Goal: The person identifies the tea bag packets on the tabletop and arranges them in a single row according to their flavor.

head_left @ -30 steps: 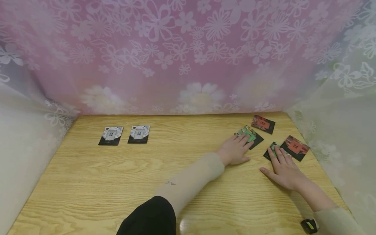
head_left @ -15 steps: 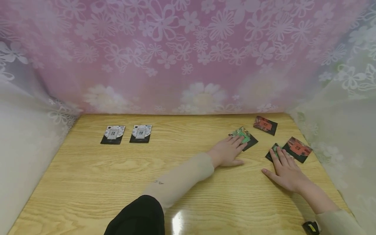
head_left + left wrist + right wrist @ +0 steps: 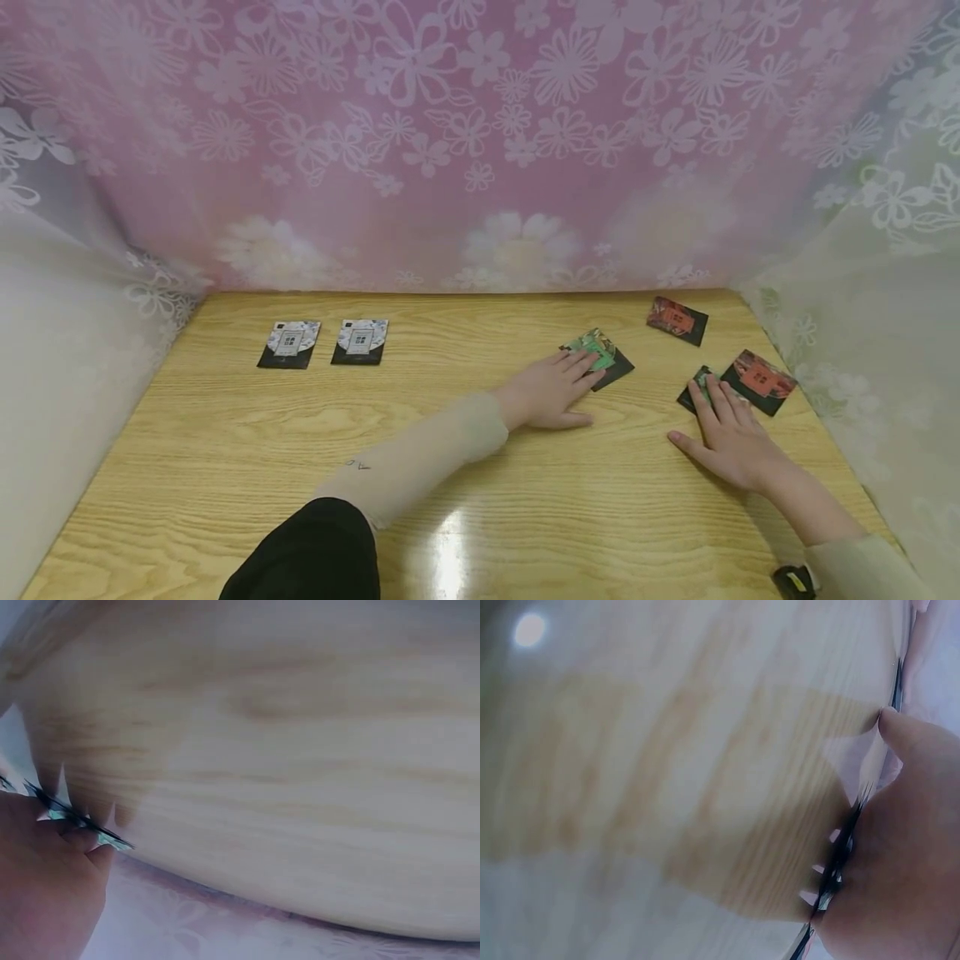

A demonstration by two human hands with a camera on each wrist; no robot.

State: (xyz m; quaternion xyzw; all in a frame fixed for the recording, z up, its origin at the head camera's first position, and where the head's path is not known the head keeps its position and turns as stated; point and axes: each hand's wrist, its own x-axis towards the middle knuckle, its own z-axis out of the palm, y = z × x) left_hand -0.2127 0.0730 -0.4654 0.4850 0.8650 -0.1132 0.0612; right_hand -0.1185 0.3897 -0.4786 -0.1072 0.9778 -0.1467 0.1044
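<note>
My left hand (image 3: 551, 389) lies with straight fingers on a flat green-and-black packet (image 3: 617, 372), covering part of it. In the left wrist view that packet (image 3: 114, 839) shows as a thin dark edge under the fingers. Farther right, the spread right hand (image 3: 731, 446) rests its fingertips on a second green-and-black packet (image 3: 686, 397), mostly hidden beneath them. The right wrist view has this packet (image 3: 840, 851) edge-on beside the hand (image 3: 919, 840). Just right of those fingers is a red-and-black packet (image 3: 761, 381); another red-and-black packet (image 3: 677, 320) lies farther back.
Two white-and-black packets (image 3: 360, 342) lie side by side at the back left of the wooden table (image 3: 247, 467). A pink flowered curtain (image 3: 480, 150) hangs behind it, with pale sheets at both sides. A small black object (image 3: 793, 581) sits by the right sleeve.
My left hand has slid leftward along the table, carrying the green-and-black packet with it, away from the red ones. The right hand stays in place on its packet.
</note>
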